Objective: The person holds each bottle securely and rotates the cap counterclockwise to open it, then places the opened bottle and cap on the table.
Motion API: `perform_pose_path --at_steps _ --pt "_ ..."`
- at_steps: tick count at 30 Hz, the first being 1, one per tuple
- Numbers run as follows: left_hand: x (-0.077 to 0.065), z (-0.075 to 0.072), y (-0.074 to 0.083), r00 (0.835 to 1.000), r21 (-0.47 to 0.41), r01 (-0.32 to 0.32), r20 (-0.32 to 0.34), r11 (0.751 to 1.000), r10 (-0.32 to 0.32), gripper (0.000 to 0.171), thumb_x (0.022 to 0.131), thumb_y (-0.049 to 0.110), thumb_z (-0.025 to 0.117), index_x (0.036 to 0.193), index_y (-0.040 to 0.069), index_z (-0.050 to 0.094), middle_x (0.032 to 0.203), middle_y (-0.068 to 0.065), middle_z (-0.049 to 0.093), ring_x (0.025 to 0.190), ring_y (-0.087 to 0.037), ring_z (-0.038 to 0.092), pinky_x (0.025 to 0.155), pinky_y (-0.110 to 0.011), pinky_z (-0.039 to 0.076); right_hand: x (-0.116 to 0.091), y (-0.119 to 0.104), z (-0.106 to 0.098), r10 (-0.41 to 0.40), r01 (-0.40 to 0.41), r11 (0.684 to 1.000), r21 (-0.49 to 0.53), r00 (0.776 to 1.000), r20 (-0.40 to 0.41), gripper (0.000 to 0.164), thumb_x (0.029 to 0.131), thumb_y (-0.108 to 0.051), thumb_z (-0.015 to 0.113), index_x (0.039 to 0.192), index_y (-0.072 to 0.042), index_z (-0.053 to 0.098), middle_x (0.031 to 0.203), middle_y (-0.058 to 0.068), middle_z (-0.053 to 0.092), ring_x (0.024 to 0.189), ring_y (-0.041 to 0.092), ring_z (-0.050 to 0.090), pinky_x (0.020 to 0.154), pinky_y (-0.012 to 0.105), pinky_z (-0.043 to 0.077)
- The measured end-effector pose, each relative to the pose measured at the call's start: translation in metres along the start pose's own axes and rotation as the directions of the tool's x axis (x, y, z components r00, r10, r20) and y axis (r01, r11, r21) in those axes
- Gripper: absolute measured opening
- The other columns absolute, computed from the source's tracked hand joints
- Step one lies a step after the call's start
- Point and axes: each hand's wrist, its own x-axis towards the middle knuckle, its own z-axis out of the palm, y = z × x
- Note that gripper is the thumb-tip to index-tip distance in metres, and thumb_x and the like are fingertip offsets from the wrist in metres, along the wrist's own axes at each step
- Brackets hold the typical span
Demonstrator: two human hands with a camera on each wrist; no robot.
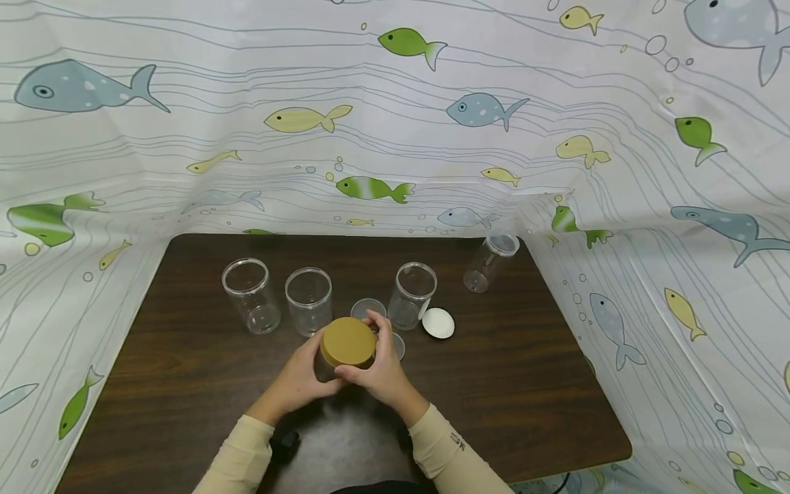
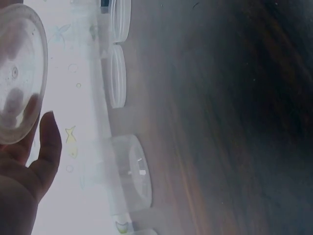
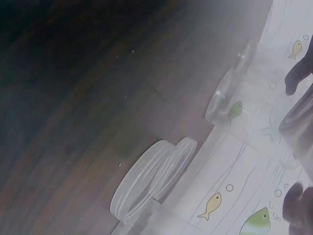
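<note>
A clear jar (image 1: 324, 371) with a gold lid (image 1: 348, 341) is held up between both hands, close over the near part of the table. My left hand (image 1: 300, 379) grips the jar's left side, thumb toward me. From the right, my right hand (image 1: 387, 370) holds the jar near the lid, its thumb at the front and its fingers round the far side. The round jar bottom (image 2: 19, 73) shows in the left wrist view, lifted above the tabletop. Just beyond the hands lie two clear lids (image 1: 368, 307), one partly hidden by the right hand.
Two open clear jars, a left one (image 1: 251, 298) and another (image 1: 308, 302), stand beyond my left hand. A third open jar (image 1: 410, 302) is beside a white lid (image 1: 438, 323). A lidded jar (image 1: 487, 264) stands at the back right of the brown table (image 1: 506, 384). Fish-print sheeting (image 1: 395, 123) surrounds it.
</note>
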Motion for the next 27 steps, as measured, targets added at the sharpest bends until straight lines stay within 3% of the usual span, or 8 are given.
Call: perform_pose_path --at_steps 8,16,21,27 --pt "-0.002 -0.006 0.001 0.998 -0.065 0.021 0.052 0.998 -0.018 0.091 0.074 0.024 0.091 0.149 0.009 0.043 0.132 -0.004 0.062 0.117 -0.017 0.058 0.098 -0.043 0.049 0.004 0.000 -0.012 -0.027 -0.002 0.981 0.196 0.989 0.144 0.087 0.087 -0.042 0.080 0.153 -0.011 0.031 0.150 0.012 0.039 0.129 0.023 0.048 0.107 0.034 0.043" --pt "-0.003 -0.008 0.003 0.994 -0.094 0.058 0.102 0.994 -0.048 0.092 0.077 0.027 0.089 0.152 0.009 0.039 0.135 -0.005 0.060 0.120 -0.020 0.057 0.100 -0.044 0.048 0.007 0.007 -0.020 -0.159 0.071 0.938 0.338 0.958 0.239 0.078 0.095 -0.025 0.073 0.154 0.001 0.028 0.155 0.025 0.035 0.138 0.023 0.045 0.111 0.035 0.040" --pt "-0.004 -0.008 0.002 0.989 -0.116 0.075 0.136 0.990 -0.059 0.091 0.078 0.026 0.088 0.152 0.008 0.038 0.138 -0.007 0.058 0.123 -0.020 0.056 0.102 -0.041 0.047 0.009 0.008 -0.025 -0.178 0.058 0.926 0.372 0.938 0.297 0.072 0.098 -0.027 0.069 0.150 0.005 0.031 0.161 0.022 0.028 0.147 0.026 0.034 0.116 0.034 0.034" --pt "-0.004 -0.008 0.001 0.983 -0.137 0.098 0.168 0.986 -0.075 0.091 0.080 0.026 0.087 0.153 0.009 0.036 0.140 -0.006 0.057 0.127 -0.022 0.053 0.105 -0.043 0.044 0.010 0.009 -0.028 -0.190 0.077 0.948 0.309 0.916 0.353 0.066 0.101 -0.032 0.062 0.149 0.005 0.035 0.165 0.018 0.019 0.151 0.028 0.023 0.118 0.035 0.030"
